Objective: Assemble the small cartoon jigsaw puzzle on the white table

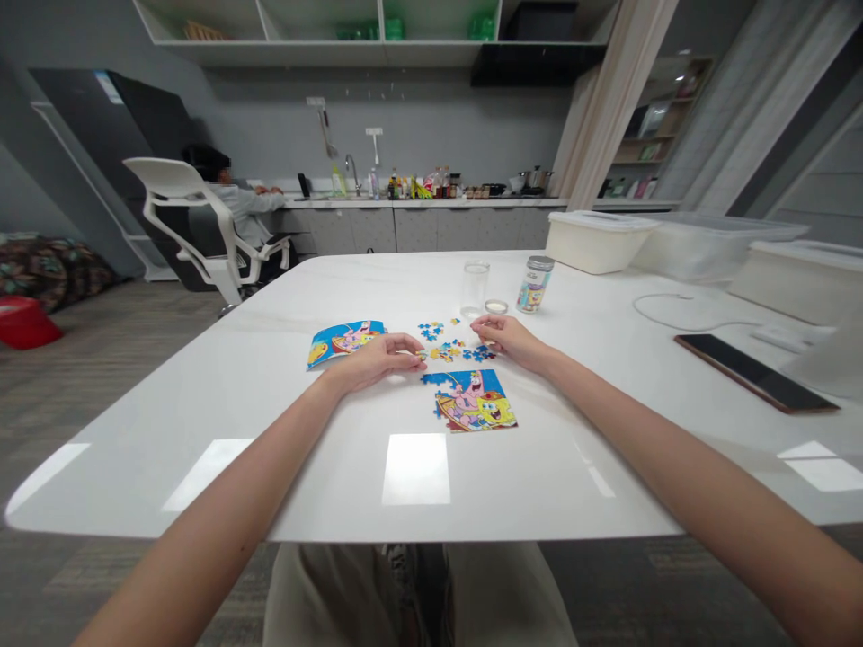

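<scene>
A partly joined jigsaw puzzle (pixel 482 403) of cartoon figures lies flat on the white table, its left edge ragged. My left hand (pixel 378 359) is just above and left of it, fingers closed at a small puzzle piece (pixel 422 356). The hand covers part of a curved picture sheet (pixel 347 339) with the same cartoon. Beyond the puzzle, loose puzzle pieces (pixel 445 351) are scattered in small groups. My right hand (pixel 509 340) is at the right of these pieces, thumb and fingers pinched together; whatever is between them is too small to make out.
Past the pieces stand a clear jar (pixel 475 286), a round lid (pixel 496 307) and a cartoon-printed can (pixel 536 284). At right lie a phone (pixel 755 372) and a cable (pixel 640 314), with plastic bins (pixel 600 243) behind. A person sits on a white chair (pixel 179 198) by the counter.
</scene>
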Motion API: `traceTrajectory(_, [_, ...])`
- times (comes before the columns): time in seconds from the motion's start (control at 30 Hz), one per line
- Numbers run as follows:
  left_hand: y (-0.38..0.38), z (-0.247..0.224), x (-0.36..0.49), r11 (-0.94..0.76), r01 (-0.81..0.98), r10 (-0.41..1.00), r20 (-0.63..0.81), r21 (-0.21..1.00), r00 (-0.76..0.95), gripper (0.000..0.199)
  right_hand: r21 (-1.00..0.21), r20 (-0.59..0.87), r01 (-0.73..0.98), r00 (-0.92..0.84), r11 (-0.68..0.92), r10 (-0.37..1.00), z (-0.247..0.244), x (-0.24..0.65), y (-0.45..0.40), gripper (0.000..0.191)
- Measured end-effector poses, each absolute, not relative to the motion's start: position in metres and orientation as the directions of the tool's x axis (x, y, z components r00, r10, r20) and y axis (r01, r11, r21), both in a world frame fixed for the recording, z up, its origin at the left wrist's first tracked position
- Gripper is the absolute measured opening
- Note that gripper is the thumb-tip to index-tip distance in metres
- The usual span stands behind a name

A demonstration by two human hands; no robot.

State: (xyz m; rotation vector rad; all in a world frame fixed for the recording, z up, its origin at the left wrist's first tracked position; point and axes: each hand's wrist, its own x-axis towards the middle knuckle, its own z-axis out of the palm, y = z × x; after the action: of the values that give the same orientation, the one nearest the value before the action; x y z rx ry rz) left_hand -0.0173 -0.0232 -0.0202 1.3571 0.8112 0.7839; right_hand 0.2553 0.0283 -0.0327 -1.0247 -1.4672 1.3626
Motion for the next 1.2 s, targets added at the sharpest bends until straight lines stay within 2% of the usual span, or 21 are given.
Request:
traceTrajectory(0.2, [-0.0240,-0.0208,-0.0176,0.057,-0.075,0.831,-0.006,0.996,0.556,0.032,-0.999,0.047,-0.006,-0.294,0.048,0.955,-0.0303,0.2562,0.0266,0.037])
traceTrajectory(0.33, [-0.0243,-0.0213,-0.0170,0.066,-0.069,0.844,-0.019,0.995,0.537,0.032,-0.995,0.071,0.042,-0.303,0.088,0.950,-0.0329,0.2572,0.0291,0.031])
traceTrajectory(0.43, [-0.0242,-0.0215,-0.0171,0.055,-0.069,0.849,-0.010,0.996,0.528,0.029,-0.966,0.146,0.160,-0.307,0.202,0.940,-0.0344,0.2562,0.0292,0.025])
traceTrajectory(0.6, [-0.0224,-0.0230,-0.0196,0.048,-0.064,0.834,-0.005,0.997,0.552,0.024,-0.820,0.258,0.401,-0.380,0.410,0.888,-0.0330,0.2523,0.0267,0.028])
traceTrajectory(0.77, [-0.0235,-0.0221,-0.0206,0.036,0.001,0.845,-0.031,0.999,0.534,0.023,-0.778,0.274,0.399,-0.481,0.485,0.833,-0.0328,0.2498,0.0299,0.022])
traceTrajectory(0.87, [-0.0258,-0.0197,-0.0196,0.016,0.014,0.843,-0.021,1.000,0.537,0.023,-0.776,0.260,0.412,-0.482,0.478,0.837,-0.0338,0.2492,0.0317,0.019])
traceTrajectory(1.03, [-0.0272,-0.0192,-0.0184,-0.019,0.019,0.828,0.005,1.000,0.561,0.026,-0.827,0.218,0.397,-0.424,0.397,0.879,-0.0334,0.2500,0.0292,0.029])
traceTrajectory(1.2, [-0.0262,-0.0226,-0.0185,-0.033,0.019,0.831,0.016,0.999,0.557,0.032,-0.880,0.163,0.361,-0.384,0.310,0.909,-0.0343,0.2515,0.0285,0.030])
